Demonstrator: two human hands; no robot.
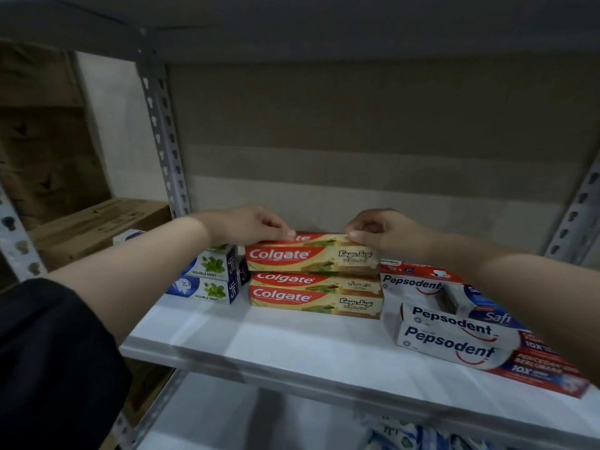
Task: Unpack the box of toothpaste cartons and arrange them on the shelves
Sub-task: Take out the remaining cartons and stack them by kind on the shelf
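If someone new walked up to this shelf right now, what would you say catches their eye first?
First, the two hands: the left hand and right hand each pinch the top edge of the upper Colgate carton, mid-shelf, stacked on another Colgate carton. Blue mint cartons sit to its left and white Pepsodent cartons to its right on the white shelf.

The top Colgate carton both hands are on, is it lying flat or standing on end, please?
Lying flat: the top Colgate carton rests lengthwise on the Colgate carton below, logo facing forward.
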